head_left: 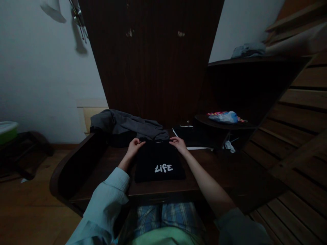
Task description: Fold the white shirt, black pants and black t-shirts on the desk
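Note:
A black T-shirt (150, 161), folded into a near square with white lettering, lies flat on the dark wooden bench (114, 175). At its far left corner, my left hand (135, 147) has thumb and fingers closed on the cloth. My right hand (180, 145) pinches the far right corner in the same way. Just beyond the shirt's far edge lies a crumpled grey garment (135, 125). Another folded black garment with white edges (194, 136) rests to the right of my right hand.
The bench's curved armrest (60, 173) rises on the left. A tall dark panel (155, 68) stands behind. Corner shelves (230, 126) on the right hold a plastic packet (226, 117). A slatted wooden structure (301, 112) is at far right, a green tub (9, 132) at far left.

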{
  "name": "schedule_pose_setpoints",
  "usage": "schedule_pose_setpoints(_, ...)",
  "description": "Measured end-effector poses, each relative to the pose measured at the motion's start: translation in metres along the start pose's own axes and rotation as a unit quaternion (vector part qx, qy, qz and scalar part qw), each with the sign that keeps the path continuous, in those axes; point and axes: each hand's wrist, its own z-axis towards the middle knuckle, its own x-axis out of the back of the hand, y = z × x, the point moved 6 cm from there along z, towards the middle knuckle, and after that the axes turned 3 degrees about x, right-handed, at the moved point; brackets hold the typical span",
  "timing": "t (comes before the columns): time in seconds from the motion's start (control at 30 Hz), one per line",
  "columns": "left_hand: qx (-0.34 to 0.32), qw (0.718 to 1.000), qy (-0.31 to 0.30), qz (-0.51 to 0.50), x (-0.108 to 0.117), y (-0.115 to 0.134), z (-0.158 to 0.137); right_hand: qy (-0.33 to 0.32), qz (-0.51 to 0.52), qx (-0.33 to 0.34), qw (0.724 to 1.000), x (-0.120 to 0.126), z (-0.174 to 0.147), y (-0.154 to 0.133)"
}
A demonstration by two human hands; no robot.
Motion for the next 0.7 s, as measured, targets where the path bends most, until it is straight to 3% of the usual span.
schedule_pose_setpoints(0.1, -0.018, 0.999, 0.024, -0.015, 0.008, -0.002, 0.003, 0.059, -0.034, 0.053, 0.996, 0.009, 0.002, 0.0)
schedule_pose_setpoints(0.27, 0.012, 1.0, 0.027, -0.009, 0.006, -0.023, 0.006, 0.065, -0.142, 0.007, 0.988, 0.008, 0.002, 0.016)
schedule_pose_setpoints(0.47, -0.019, 0.999, 0.026, -0.02, 0.002, -0.018, 0.004, 0.054, -0.094, 0.036, 0.993, 0.004, 0.004, 0.012)
schedule_pose_setpoints(0.7, 0.0, 0.993, 0.068, 0.098, 0.008, -0.02, 0.002, 0.053, -0.227, 0.067, 0.97, 0.0, -0.004, 0.01)
